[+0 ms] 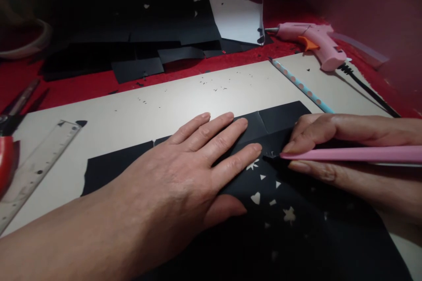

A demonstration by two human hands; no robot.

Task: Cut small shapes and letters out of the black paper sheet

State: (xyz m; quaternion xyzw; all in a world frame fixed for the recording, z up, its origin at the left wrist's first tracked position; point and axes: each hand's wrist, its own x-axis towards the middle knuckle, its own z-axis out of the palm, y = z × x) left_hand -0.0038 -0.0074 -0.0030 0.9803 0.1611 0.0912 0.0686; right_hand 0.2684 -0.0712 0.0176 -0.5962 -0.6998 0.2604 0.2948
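Fingers (pixel 211 136) of the left hand (pixel 171 184) are lying spread and flat, pressing down on the black paper sheet (pixel 280 237), grasping nothing. Right hand (pixel 329 149) is gripping a pink craft knife (pixel 356 154), its tip touching the sheet just beside the left fingertips. Star and heart cut-outs (pixel 255 197) are showing near the tip. Sheet is resting on a beige board (pixel 184 101). Beyond, a dotted pencil (pixel 300 85) is lying on the board, a clear ruler (pixel 36 167) at left, a pink glue gun (pixel 313 41) and black paper offcuts (pixel 138 52) on the red surface (pixel 66 83).

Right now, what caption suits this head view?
Left hand flattens black paper while right hand works a pink craft knife on it.
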